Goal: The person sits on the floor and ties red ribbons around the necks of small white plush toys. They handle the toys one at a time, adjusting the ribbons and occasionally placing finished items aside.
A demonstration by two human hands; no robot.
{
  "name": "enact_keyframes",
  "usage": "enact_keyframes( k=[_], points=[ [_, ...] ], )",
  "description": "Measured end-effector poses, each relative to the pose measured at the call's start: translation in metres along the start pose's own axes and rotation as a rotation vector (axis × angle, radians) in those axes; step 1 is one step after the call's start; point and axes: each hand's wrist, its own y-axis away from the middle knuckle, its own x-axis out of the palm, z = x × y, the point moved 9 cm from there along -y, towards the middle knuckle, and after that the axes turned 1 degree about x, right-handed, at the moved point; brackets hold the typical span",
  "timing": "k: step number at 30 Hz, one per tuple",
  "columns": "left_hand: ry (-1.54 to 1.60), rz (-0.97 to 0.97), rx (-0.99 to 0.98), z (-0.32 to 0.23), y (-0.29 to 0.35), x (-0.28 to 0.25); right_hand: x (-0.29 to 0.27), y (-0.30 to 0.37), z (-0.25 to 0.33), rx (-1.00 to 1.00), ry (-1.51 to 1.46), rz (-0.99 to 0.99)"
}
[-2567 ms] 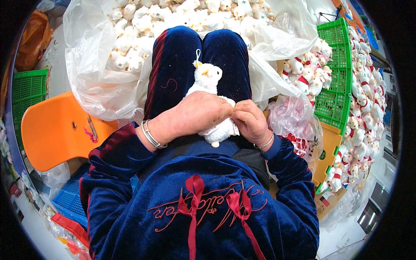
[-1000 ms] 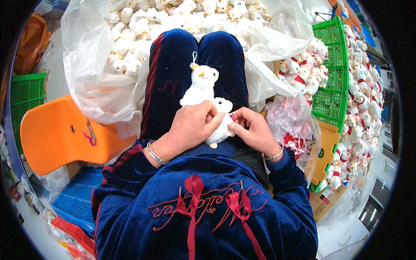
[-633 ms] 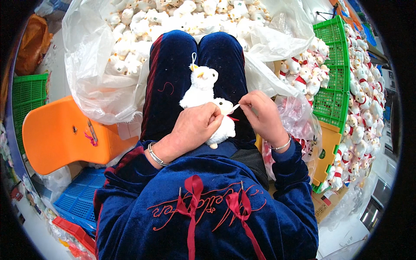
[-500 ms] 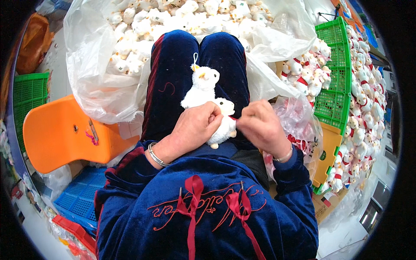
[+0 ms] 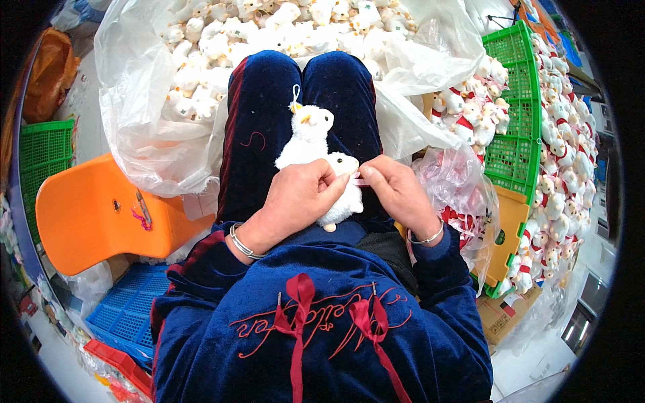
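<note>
Both our hands have closed in again: our left hand [image 5: 304,195] grips the small white plush lamb [image 5: 341,191] while our right hand [image 5: 395,191] has dropped back, fingers [image 5: 368,176] pinching its pale pink neck ribbon [image 5: 361,182].

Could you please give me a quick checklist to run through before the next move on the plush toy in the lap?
1. Left hand grips the small white plush toy: ok, fingers wrap its body.
2. Right hand pinches at the toy's neck: ok, fingertips meet there on a thin pale strip.
3. Second white plush toy stays put on the lap: ok, it lies on the thighs, touching the held one.
4. What the strip is, or whether it is fastened: cannot tell, too small.
5. Clear plastic bag of white plush toys within reach: ok, open just past the knees.
</note>
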Motion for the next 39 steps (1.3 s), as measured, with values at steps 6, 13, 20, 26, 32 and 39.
enact_keyframes(
  k=[6, 13, 20, 26, 32, 39],
  points=[
    [0.2, 0.005, 0.044, 0.004, 0.0, 0.0, 0.018, -0.002, -0.018, 0.152, -0.165, 0.054],
    [0.197, 0.022, -0.066, 0.015, -0.001, -0.001, 0.009, 0.001, -0.007, -0.019, -0.035, -0.085],
    [0.226, 0.024, -0.039, 0.007, -0.004, 0.005, 0.002, 0.005, 0.015, 0.11, 0.015, -0.048],
    [0.308, 0.108, -0.136, 0.025, -0.002, 0.009, 0.004, 0.008, 0.006, 0.135, -0.013, -0.029],
    [0.249, 0.125, -0.076, 0.013, -0.002, -0.003, 0.003, 0.011, 0.013, 0.136, 0.064, -0.011],
    [0.04, 0.123, 0.201, -0.013, -0.002, -0.007, 0.004, 0.016, 0.026, -0.053, 0.079, -0.071]
  ],
)
